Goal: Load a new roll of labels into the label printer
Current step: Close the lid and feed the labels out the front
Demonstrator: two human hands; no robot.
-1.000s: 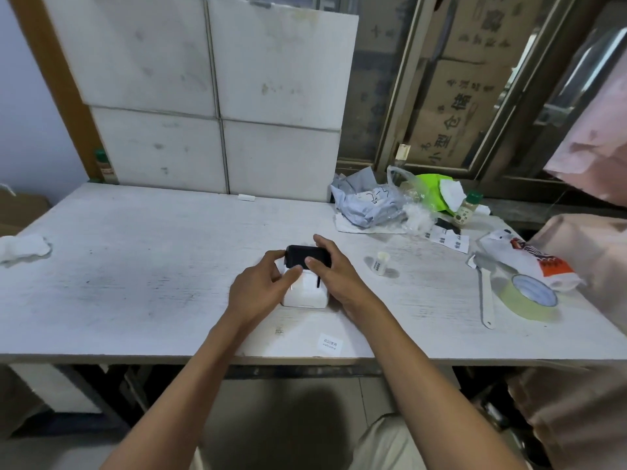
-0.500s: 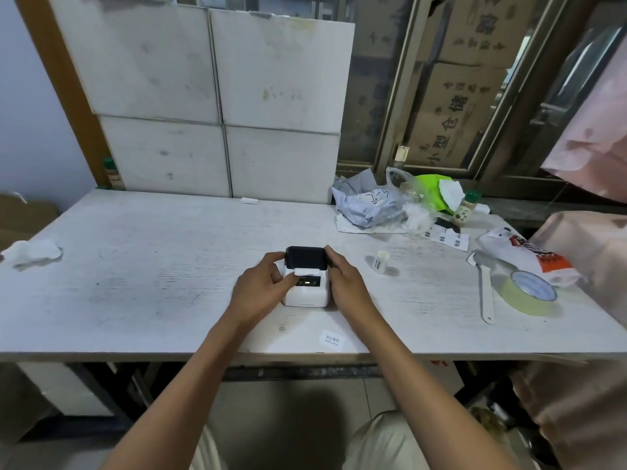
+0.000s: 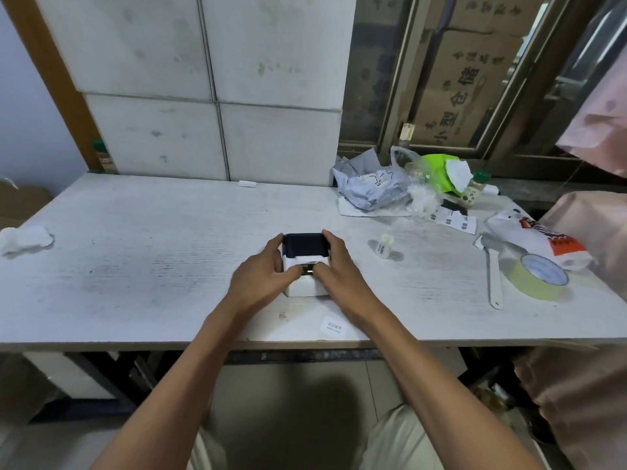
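With both hands clamped around it, label printer (image 3: 306, 266) sits at frame centre on the white counter (image 3: 135, 252), near the front edge. Left hand (image 3: 259, 279) curled closed on the printer's left side, thumb across the white front. Right hand (image 3: 339, 271) closed on the right side, fingers wrapping the far corner, thumb pressed in beside the small lit display (image 3: 308, 270). Black lid (image 3: 305, 245) looks down, with a white strip showing just below it; cannot tell whether that is label stock or part of the casing. Small white roll (image 3: 384, 245) standing apart to the right of centre, probably labels, untouched. Risks from here: thumbs so close to the display could hit a button and trigger a feed; lid half latched would skew the label path and jam; squeezing from both sides could slide the light casing toward the front edge. Loose printed label (image 3: 330, 327) lying just below the printer, near the edge.
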